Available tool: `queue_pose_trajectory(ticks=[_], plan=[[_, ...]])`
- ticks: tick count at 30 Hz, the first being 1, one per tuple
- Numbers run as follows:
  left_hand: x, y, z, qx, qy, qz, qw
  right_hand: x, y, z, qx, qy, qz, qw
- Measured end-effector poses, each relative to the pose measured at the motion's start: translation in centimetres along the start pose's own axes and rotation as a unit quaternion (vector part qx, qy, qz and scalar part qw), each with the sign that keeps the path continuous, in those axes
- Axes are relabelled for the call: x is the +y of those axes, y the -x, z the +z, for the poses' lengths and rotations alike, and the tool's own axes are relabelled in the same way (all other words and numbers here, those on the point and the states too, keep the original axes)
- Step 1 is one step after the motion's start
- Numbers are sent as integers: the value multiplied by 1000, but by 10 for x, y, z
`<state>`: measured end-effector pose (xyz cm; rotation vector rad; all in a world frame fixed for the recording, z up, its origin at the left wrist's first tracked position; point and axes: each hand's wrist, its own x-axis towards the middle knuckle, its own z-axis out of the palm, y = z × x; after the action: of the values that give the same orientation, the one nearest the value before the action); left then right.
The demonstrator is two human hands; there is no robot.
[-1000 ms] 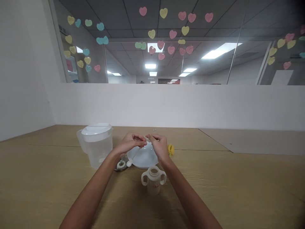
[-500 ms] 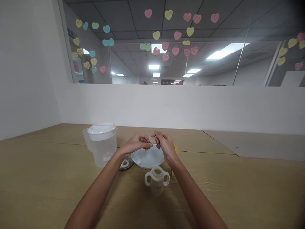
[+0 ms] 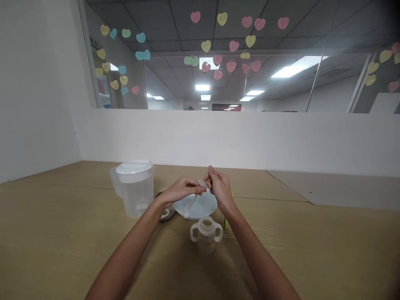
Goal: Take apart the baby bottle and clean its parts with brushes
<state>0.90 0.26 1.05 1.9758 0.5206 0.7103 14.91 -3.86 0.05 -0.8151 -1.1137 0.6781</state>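
My left hand (image 3: 186, 189) pinches a small translucent piece (image 3: 202, 183), which looks like a silicone bottle teat, between thumb and fingers. Closed against that piece's right side, my right hand (image 3: 218, 185) has its thumb raised; its exact grip is partly hidden. A thin straw-like stem (image 3: 193, 202) slants down from below my left fingers, and a whitish blob is at its lower end, over the white bowl (image 3: 206, 208). Nearer to me, between my forearms, an uncapped two-handled baby bottle (image 3: 206, 239) stands upright.
A clear lidded pitcher (image 3: 137, 196) stands left of my hands. Partly behind my left wrist lies a dark round dish (image 3: 170, 213) holding a white ring-like part. Something yellow-green (image 3: 225, 223) shows beside my right wrist. A white wall (image 3: 218, 137) rises behind the table.
Both hands have shifted slightly right, and the translucent piece has turned, appearing narrower. My right thumb has risen. The stem has swung a little and moved right over the bowl.
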Motion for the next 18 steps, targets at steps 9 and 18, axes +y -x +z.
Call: queue_pose_trajectory(ticks=[9,18], plan=[[10,2,-3,-6,-55,5,998,-6,-2,-6,68,-40,-9,997],[24,10,1,-26,-60,5,998,-16,-2,-13,98,-88,-32,991]])
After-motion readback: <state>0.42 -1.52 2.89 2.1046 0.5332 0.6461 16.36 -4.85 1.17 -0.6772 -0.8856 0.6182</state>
